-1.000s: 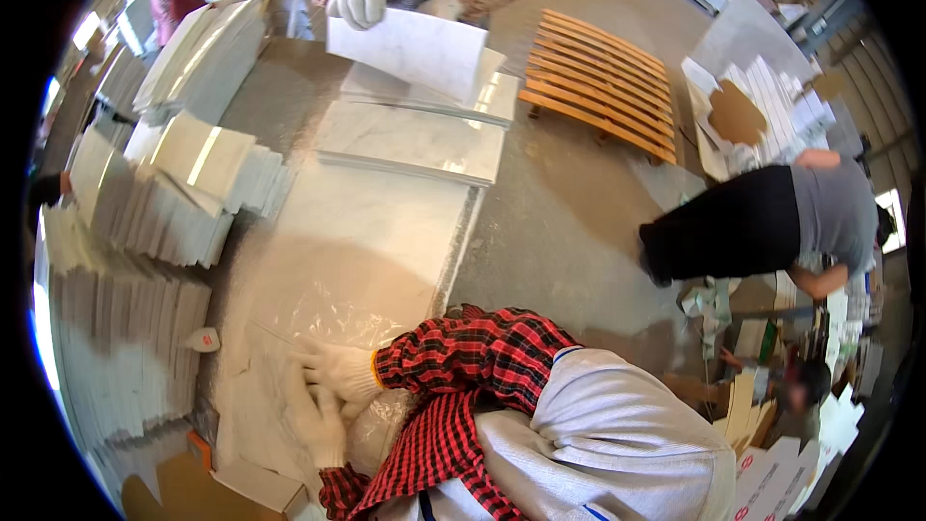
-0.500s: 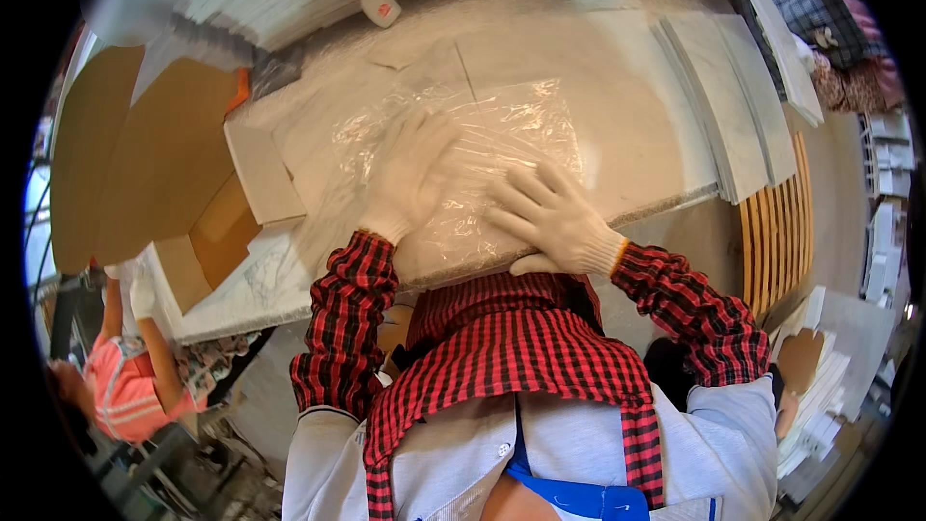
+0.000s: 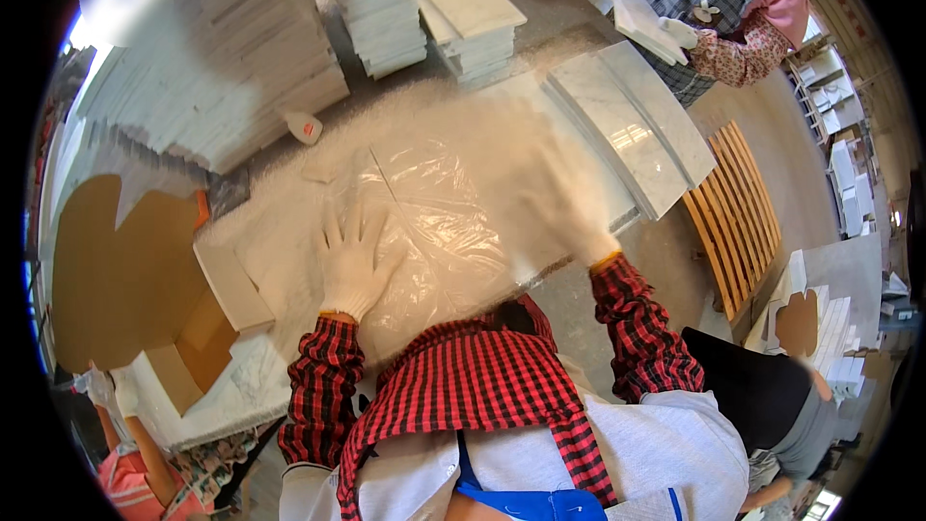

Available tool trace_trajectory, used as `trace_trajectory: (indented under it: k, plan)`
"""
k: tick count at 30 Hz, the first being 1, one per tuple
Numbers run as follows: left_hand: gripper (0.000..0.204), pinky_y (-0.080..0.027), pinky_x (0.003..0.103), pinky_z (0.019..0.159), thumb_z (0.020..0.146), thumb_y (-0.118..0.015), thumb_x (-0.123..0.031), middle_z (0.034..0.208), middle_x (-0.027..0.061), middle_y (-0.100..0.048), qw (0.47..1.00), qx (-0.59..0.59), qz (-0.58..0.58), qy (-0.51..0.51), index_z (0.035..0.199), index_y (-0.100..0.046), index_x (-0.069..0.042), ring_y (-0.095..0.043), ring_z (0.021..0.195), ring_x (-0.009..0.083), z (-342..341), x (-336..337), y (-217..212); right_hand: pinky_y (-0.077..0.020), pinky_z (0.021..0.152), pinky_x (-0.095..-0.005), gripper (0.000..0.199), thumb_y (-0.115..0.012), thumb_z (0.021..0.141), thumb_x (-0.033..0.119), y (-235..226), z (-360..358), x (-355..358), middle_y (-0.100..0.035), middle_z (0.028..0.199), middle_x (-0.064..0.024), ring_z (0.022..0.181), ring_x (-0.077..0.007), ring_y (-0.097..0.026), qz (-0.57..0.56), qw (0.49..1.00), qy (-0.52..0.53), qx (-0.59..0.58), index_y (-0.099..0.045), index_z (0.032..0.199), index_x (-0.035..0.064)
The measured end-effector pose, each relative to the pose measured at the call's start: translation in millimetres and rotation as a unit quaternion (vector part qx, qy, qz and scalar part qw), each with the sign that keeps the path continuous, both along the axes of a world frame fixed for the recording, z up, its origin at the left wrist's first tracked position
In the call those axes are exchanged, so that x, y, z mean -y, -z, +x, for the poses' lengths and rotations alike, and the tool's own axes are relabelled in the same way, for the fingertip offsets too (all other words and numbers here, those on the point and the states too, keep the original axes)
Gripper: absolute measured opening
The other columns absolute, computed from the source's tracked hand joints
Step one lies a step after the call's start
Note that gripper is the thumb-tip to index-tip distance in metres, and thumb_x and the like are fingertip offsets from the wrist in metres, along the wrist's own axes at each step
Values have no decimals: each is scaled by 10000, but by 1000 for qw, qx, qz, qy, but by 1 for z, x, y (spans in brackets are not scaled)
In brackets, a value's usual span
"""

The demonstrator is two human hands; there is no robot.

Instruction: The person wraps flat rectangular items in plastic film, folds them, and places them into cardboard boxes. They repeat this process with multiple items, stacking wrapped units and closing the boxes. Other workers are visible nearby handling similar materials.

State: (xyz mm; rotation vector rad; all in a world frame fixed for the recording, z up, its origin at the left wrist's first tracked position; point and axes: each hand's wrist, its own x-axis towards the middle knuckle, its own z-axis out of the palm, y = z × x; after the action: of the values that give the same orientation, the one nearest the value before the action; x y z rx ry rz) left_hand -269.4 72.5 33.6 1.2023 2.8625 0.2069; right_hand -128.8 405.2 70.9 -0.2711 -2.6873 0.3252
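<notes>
My left hand [image 3: 355,260], in a white knitted glove, lies flat with its fingers spread at the left side of a clear, wrinkled plastic sheet [image 3: 446,217]. That sheet rests on the pale work table [image 3: 280,207] in front of me and shines in places. A straight dark line [image 3: 383,174] shows at its far part. My right hand [image 3: 564,201], gloved the same way, is smeared by motion right of the sheet, near the table's right part. Its fingers are too blurred to read, and no held thing shows.
An open cardboard box [image 3: 125,270] stands at left. Polished stone slabs [image 3: 627,125] lie at right, beside a slatted wooden pallet [image 3: 733,222]. Tall slab stacks [image 3: 241,48] and a white bottle [image 3: 303,127] are at the back. Co-workers are around; one at far right holds white panels [image 3: 644,21].
My right hand has moved right, off the plastic sheet. The left hand is now at the sheet's left side, fingers spread. The view has shifted, showing more at the back and right.
</notes>
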Motion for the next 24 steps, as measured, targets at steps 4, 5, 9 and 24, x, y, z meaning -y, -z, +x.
trace_trajectory:
  k: [4,5,9,24]
  plan:
    - [763,-223,651,1232,944,-666,-474,1695,192,-335,999,28,14,-26,1606,-460,-155,-275,1507,542,3,0,0,-429,1104,-523,744,-836,788,320,-23,18,-50,-530,1514,-167,1361,-391,-502,126,972,198,28,-563,1444,101]
    - [775,-225,652,1233,937,-672,-475,1697,191,-333,999,25,25,-31,1608,-455,-154,-283,1500,545,6,3,9,-434,1102,-515,751,-851,770,294,-24,21,-60,-539,1501,-163,1354,-389,-510,139,959,242,46,-567,1441,115]
    - [781,-245,651,1225,908,-695,-477,1694,188,-340,999,-17,-11,-48,1585,-484,-149,-321,1476,541,10,7,14,-417,1067,-510,774,-848,739,329,-23,23,-71,-559,1429,-138,1317,-359,-512,146,962,228,28,-554,1428,134]
    - [642,-307,621,1143,924,-634,-574,1621,143,-453,998,-51,-8,-47,1455,-616,-214,-424,1396,462,9,8,-14,-466,1112,-488,756,-793,895,397,-93,-77,-34,-607,1435,-270,1320,-455,-580,-131,981,55,-134,-543,1482,-8]
